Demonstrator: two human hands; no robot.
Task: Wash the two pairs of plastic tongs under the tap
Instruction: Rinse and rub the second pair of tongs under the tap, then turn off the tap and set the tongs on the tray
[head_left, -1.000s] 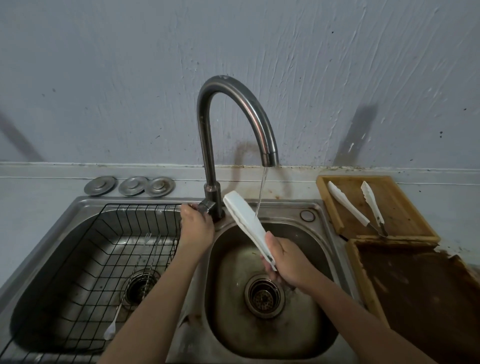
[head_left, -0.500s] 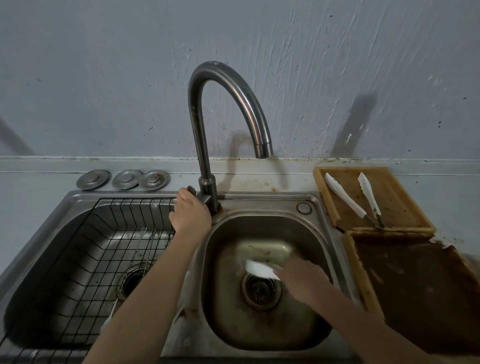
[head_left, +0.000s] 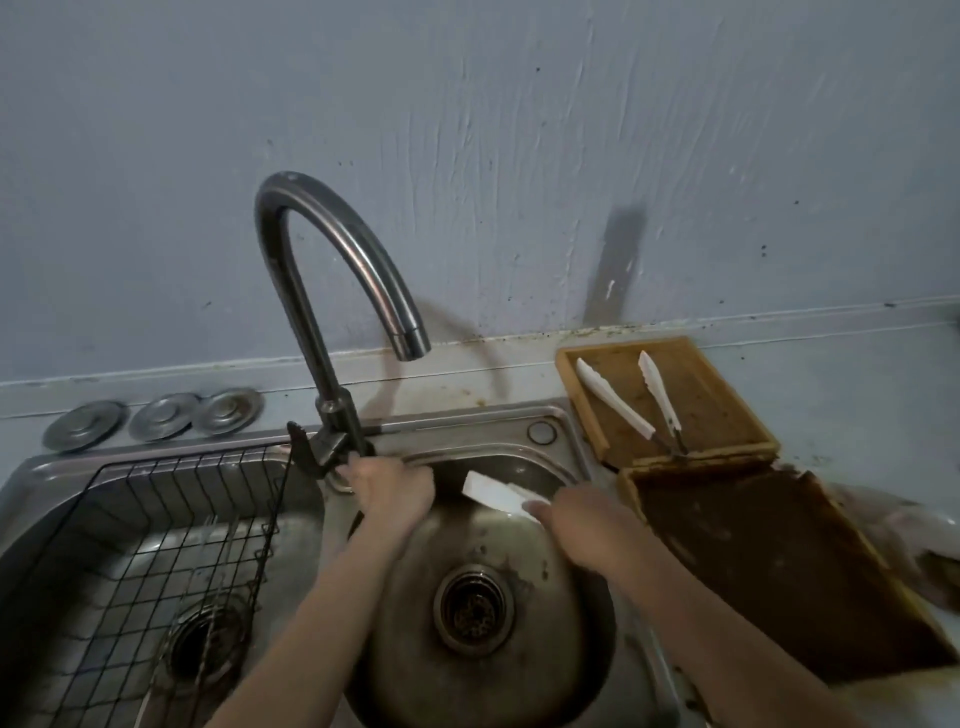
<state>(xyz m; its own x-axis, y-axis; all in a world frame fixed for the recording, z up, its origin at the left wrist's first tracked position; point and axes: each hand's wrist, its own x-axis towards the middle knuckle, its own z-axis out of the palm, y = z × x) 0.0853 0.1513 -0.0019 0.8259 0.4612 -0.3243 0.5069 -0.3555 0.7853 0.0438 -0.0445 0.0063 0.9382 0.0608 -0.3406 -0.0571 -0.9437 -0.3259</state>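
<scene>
Water is no longer running from the tap (head_left: 337, 291), left hand (head_left: 387, 486) closing its grip on the handle, right hand (head_left: 582, 525) gripping the white tongs (head_left: 496, 491) low over the basin (head_left: 545, 649) — first pair probably rinsed, second pair (head_left: 636, 405) waiting on the tray (head_left: 727, 410).

light: dim, cool, bluish-grey overall
shadows: soft faucet (head_left: 332, 291) shadow on the wall (head_left: 519, 156); a dark slanted streak of shadow further right
glare: dull sheen on the sink rim (head_left: 467, 421)
blur: both hands and the white tongs (head_left: 498, 493) smeared
distortion: wide-angle bend, counter edge tilts and curves toward the corners
</scene>
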